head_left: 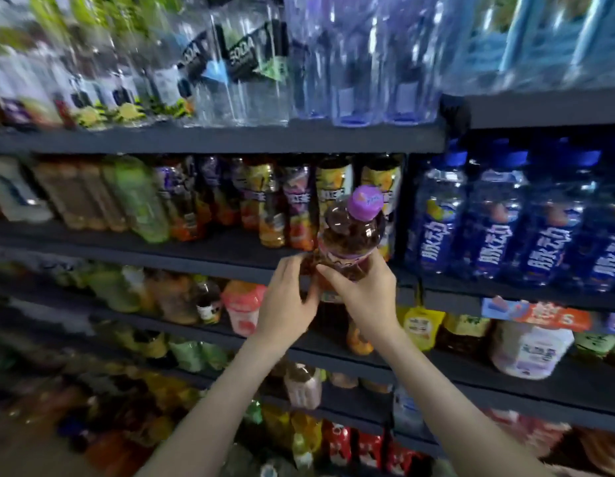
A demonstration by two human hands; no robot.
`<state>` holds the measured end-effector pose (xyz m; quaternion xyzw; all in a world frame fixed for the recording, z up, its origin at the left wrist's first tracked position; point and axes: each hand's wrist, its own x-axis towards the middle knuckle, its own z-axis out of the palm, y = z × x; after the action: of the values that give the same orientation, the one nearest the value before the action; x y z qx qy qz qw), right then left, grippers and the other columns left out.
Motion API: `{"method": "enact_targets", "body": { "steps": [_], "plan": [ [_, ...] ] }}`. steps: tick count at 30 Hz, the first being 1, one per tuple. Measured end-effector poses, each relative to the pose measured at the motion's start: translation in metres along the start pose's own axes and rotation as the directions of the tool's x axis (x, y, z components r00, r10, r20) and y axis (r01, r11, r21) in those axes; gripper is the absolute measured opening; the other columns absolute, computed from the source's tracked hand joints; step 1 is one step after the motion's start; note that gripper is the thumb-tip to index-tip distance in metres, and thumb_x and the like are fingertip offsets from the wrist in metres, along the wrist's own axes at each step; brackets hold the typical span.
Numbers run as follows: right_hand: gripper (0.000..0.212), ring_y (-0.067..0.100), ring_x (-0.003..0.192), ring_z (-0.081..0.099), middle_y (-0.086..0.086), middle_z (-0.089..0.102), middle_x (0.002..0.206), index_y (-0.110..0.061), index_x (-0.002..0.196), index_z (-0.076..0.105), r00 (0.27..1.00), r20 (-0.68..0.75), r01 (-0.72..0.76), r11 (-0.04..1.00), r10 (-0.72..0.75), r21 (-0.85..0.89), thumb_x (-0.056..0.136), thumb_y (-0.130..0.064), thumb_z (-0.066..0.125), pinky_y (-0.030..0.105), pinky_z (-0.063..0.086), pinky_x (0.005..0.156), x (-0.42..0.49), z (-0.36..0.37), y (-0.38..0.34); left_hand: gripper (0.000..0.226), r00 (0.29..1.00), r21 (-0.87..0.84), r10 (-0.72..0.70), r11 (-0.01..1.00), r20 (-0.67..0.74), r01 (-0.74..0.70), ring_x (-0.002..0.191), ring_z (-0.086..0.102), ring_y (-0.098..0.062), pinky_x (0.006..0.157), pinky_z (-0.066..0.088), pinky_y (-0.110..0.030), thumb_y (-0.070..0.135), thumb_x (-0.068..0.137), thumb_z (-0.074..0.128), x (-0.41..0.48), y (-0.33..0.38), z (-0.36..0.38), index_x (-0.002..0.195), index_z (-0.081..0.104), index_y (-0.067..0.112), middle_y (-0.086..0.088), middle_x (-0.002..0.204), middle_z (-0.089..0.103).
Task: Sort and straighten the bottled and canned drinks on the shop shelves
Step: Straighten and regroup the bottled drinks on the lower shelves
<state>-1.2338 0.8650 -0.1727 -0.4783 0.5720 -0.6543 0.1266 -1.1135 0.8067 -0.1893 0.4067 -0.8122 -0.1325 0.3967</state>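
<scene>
Dark grey metal shop shelves [196, 139] fill the whole view, tier on tier, packed with drinks; the left half is heavily smeared by motion blur.

Just right of centre, a clear plastic bottle of dark brown drink [351, 242] with a purple screw cap [365, 203] stands upright in front of the second tier down. The right hand [364, 297] grips it from 5 o'clock, with the fingers wrapped across the lower body and the thumb up its right side. The left hand [285, 301] holds it from 8 o'clock, fingertips curled onto its lower left side and thumb tucked beneath. Both forearms reach up from the bottom edge. The hands hide the bottle's base, so I cannot tell whether it rests on the shelf lip or hangs free.

Directly behind it, and running off towards 9 o'clock, is a row of dark-capped bottles with yellow and black labels [333, 187]. Beyond them stands a pale green plastic bottle [137, 201]. At 3 o'clock, past a shelf upright, are blue-capped bottles with deep blue labels [488, 218], packed side by side. At 11 o'clock, on the tier above, stand tall clear bottles with black labels reading SODA [240, 63].

Below, at 8 o'clock of the bottle, is a pink-lidded plastic cup [242, 304]. A yellow pouch [421, 325] lies at 5 o'clock on the same tier, and a squat white and lilac tub [530, 349] sits farther out at 4 o'clock.
</scene>
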Motion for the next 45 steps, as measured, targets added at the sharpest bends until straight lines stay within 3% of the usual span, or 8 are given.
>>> {"method": "enact_targets", "body": {
  "steps": [9, 13, 20, 26, 31, 37, 41, 45],
  "plan": [
    [0.052, 0.006, 0.093, 0.064, -0.005, 0.068, 0.099, -0.013, 0.113, 0.059, 0.995, 0.094, -0.022, 0.996, 0.030, -0.086, 0.070, -0.028, 0.083, 0.016, 0.051, 0.079, 0.041, 0.148, 0.001, 0.053, 0.991, -0.006, -0.130, 0.991, -0.004, 0.130, 0.114, 0.053, -0.026, 0.090, 0.044, -0.033, 0.023, 0.084, 0.069, 0.051, -0.104, -0.055, 0.130, 0.048, 0.007, -0.010, 0.121, 0.056],
    [0.056, 0.016, 0.092, 0.066, 0.002, 0.070, 0.099, -0.010, 0.117, 0.057, 0.987, 0.156, -0.018, 0.987, 0.043, -0.162, 0.072, -0.034, 0.081, 0.029, 0.053, 0.079, 0.061, 0.185, 0.008, 0.046, 0.977, -0.003, -0.210, 0.978, -0.032, 0.210, 0.116, 0.054, -0.027, 0.091, 0.041, -0.030, 0.019, 0.090, 0.062, 0.065, -0.129, -0.066, 0.132, 0.049, 0.006, -0.012, 0.124, 0.058],
    [0.056, 0.025, 0.099, 0.062, 0.013, 0.063, 0.105, -0.001, 0.117, 0.049, 0.972, 0.227, 0.001, 0.959, 0.066, -0.282, 0.081, -0.035, 0.074, 0.021, 0.041, 0.070, 0.088, 0.233, 0.019, 0.049, 0.964, 0.017, -0.266, 0.964, -0.025, 0.266, 0.124, 0.048, -0.028, 0.087, 0.026, -0.010, 0.012, 0.091, 0.060, 0.090, -0.162, -0.079, 0.137, 0.044, 0.005, -0.014, 0.131, 0.054],
    [0.065, 0.029, 0.109, 0.058, 0.016, 0.056, 0.123, 0.000, 0.129, 0.041, 0.970, 0.213, -0.038, 0.942, 0.114, -0.332, 0.082, -0.031, 0.073, 0.022, 0.041, 0.076, 0.093, 0.259, 0.033, 0.063, 0.953, 0.077, -0.278, 0.954, -0.124, 0.288, 0.134, 0.035, -0.025, 0.103, 0.035, -0.030, 0.029, 0.091, 0.061, 0.095, -0.207, -0.086, 0.145, 0.032, 0.014, -0.010, 0.145, 0.035],
    [0.064, 0.026, 0.106, 0.060, 0.014, 0.055, 0.124, -0.003, 0.126, 0.041, 0.983, 0.094, -0.108, 0.915, 0.156, -0.390, 0.081, -0.033, 0.074, 0.021, 0.042, 0.072, 0.109, 0.288, 0.032, 0.069, 0.920, 0.145, -0.311, 0.925, -0.238, 0.350, 0.128, 0.041, -0.031, 0.091, 0.046, -0.037, 0.022, 0.093, 0.055, 0.114, -0.235, -0.096, 0.149, 0.017, 0.011, -0.014, 0.147, 0.031],
    [0.070, 0.028, 0.103, 0.061, 0.011, 0.053, 0.127, -0.004, 0.129, 0.040, 0.985, -0.077, -0.171, 0.865, 0.153, -0.472, 0.079, -0.039, 0.074, 0.022, 0.037, 0.067, 0.107, 0.322, 0.029, 0.084, 0.980, 0.069, -0.170, 0.982, -0.104, 0.178, 0.129, 0.041, -0.033, 0.096, 0.043, -0.037, 0.023, 0.092, 0.060, 0.134, -0.270, -0.094, 0.150, 0.002, 0.004, -0.019, 0.146, 0.035],
    [0.076, 0.025, 0.117, 0.053, 0.012, 0.050, 0.133, -0.004, 0.138, 0.035, 0.987, -0.075, -0.161, 0.879, 0.143, -0.450, 0.080, -0.034, 0.074, 0.017, 0.037, 0.081, 0.101, 0.327, 0.033, 0.087, 0.992, -0.043, -0.067, 0.997, -0.109, 0.063, 0.130, 0.039, -0.037, 0.101, 0.043, -0.048, 0.013, 0.088, 0.063, 0.136, -0.283, -0.090, 0.148, 0.000, 0.016, -0.023, 0.146, 0.031],
    [0.049, 0.020, 0.116, 0.053, 0.010, 0.056, 0.125, -0.004, 0.132, 0.046, 0.979, -0.200, -0.130, 0.898, 0.048, -0.420, 0.091, -0.025, 0.062, 0.016, 0.041, 0.090, 0.076, 0.311, 0.030, 0.084, 0.971, 0.031, 0.136, 0.991, -0.197, -0.132, 0.134, 0.027, -0.042, 0.107, 0.035, -0.054, 0.008, 0.078, 0.071, 0.124, -0.277, -0.078, 0.142, 0.017, 0.010, -0.030, 0.146, 0.024]
  ]
}}
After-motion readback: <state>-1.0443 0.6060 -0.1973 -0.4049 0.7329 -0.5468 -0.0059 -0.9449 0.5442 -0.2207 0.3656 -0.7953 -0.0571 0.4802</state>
